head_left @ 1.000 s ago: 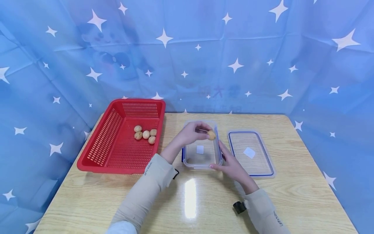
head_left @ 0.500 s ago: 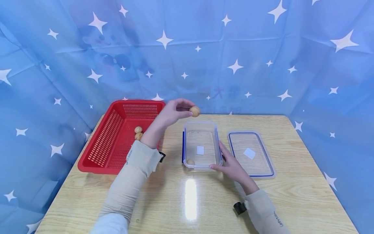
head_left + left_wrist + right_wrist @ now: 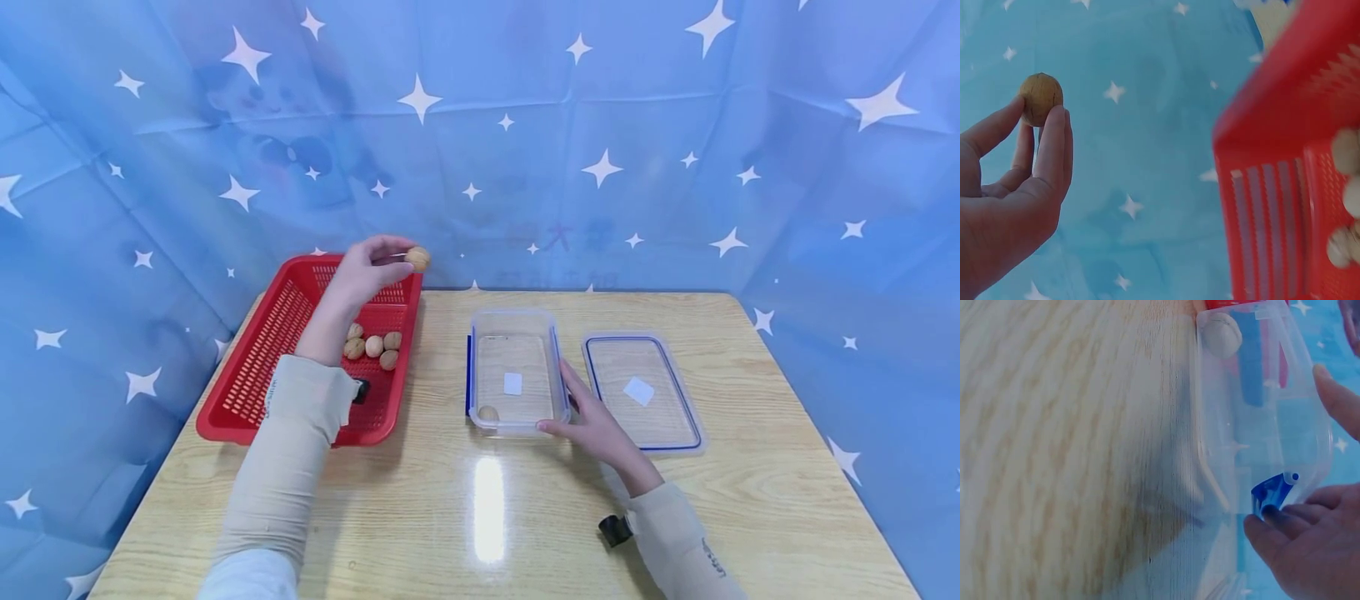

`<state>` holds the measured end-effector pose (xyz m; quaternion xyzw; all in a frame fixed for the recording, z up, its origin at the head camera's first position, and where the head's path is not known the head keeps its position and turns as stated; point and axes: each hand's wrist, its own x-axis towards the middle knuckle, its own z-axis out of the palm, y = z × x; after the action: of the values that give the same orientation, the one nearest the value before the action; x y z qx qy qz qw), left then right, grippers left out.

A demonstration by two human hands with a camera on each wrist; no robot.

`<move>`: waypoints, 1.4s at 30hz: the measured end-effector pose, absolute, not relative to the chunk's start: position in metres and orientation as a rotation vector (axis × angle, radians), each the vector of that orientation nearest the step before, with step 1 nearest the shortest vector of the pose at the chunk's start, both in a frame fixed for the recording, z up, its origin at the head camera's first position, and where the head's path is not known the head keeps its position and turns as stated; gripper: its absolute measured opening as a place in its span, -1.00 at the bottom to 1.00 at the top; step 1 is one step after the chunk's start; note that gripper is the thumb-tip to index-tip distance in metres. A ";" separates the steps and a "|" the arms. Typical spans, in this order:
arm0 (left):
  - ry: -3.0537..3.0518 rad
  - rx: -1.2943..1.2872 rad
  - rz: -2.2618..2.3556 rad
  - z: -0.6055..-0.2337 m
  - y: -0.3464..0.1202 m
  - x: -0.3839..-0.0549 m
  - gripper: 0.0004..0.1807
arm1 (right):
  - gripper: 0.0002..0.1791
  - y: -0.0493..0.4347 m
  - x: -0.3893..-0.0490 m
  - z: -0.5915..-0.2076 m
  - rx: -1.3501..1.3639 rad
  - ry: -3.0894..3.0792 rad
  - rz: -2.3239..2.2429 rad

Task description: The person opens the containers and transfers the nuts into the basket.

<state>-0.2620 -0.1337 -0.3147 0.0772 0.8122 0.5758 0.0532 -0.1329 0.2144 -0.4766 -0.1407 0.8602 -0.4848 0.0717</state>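
My left hand pinches a walnut between thumb and fingertips, raised over the back right corner of the red plastic basket. In the left wrist view that walnut sticks out above the fingertips. Several more walnuts lie in the basket, toward its right side. A clear food container with blue side latches stands lidless to the right, one walnut in its near left corner. My right hand holds that container by its right side, thumb at the near rim, fingers by a blue latch.
The container's clear lid, with a blue seal and a white label, lies flat to the right of the right hand. A blue curtain with white stars hangs behind the wooden table.
My left hand has carried the walnut up and left, from over the container to over the basket's back right corner. The right hand and container have stayed in place.
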 end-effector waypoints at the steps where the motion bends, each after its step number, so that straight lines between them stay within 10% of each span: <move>1: 2.476 0.214 1.756 -0.316 -0.139 -0.263 -0.57 | 0.15 0.215 -0.133 -0.476 -0.422 2.587 -1.455; 27: 2.420 -0.391 1.687 -0.404 -0.223 -0.280 -0.42 | 0.15 0.214 -0.134 -0.476 -0.436 2.585 -1.461; 42: 1.687 -0.982 1.887 -0.376 -0.213 -0.233 -0.35 | 0.16 0.213 -0.133 -0.478 -0.405 2.596 -1.447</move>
<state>-0.2329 -0.2128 -0.3757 -0.3537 0.6073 0.6792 0.2116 -0.1333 0.2128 -0.4783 -0.1348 0.8633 -0.4811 0.0710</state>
